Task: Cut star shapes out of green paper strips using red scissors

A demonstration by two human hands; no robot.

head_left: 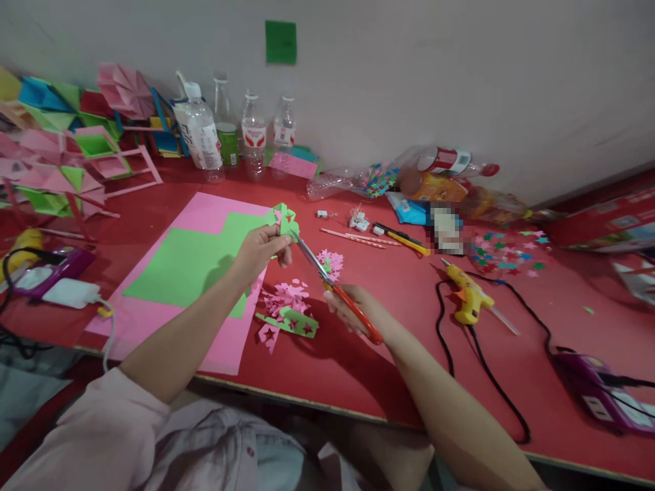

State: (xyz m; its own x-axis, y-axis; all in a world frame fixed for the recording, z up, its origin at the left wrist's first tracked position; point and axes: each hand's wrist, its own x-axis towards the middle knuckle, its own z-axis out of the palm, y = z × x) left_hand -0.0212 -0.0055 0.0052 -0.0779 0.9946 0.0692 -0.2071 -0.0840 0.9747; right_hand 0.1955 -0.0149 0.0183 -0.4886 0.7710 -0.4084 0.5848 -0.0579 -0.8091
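Note:
Between the fingers of my left hand point(263, 249) is a small green paper piece point(285, 217) with star-shaped holes. My right hand point(353, 307) is closed round the orange-red handles of a pair of scissors point(313, 258). The blade tips meet the green paper beside my left fingertips; whether the blades are parted is hard to make out. Below lie pink paper scraps point(286, 299) and a green strip with star cutouts point(294, 323). A small heap of pink stars point(331, 263) sits just past the blades. Under my left arm are green point(168, 266) and pink sheets point(205, 210).
A yellow glue gun point(471, 293) with a black cord lies to the right, near a purple power strip point(588, 389). Bottles point(254, 136) stand along the wall. A yellow cutter point(409, 242) and scattered stars point(506, 252) lie farther back. Folded paper models point(76, 150) fill the left.

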